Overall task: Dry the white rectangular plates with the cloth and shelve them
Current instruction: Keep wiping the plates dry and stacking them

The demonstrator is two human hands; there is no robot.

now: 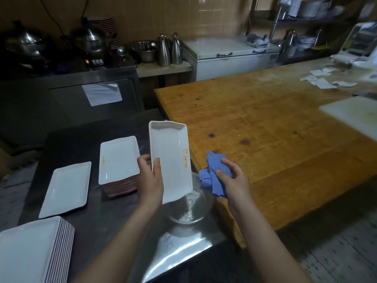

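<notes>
My left hand [150,179] grips a white rectangular plate [170,158] by its left edge, holding it tilted above a metal bowl [199,209]. The plate carries an orange mark near its right rim. My right hand [234,179] holds a crumpled blue cloth [212,172] just right of the plate, apart from it. On the steel counter [114,211] to the left stand a stack of plates [118,158], a single plate [67,188] lying flat, and another stack [30,250] at the bottom left corner.
A large wooden table [265,123] fills the right side, with a white cutting board [355,115] and paper scraps [324,80] on it. Pots, steel jugs [170,50], a white chest freezer [230,58] and metal shelving [302,27] line the back wall.
</notes>
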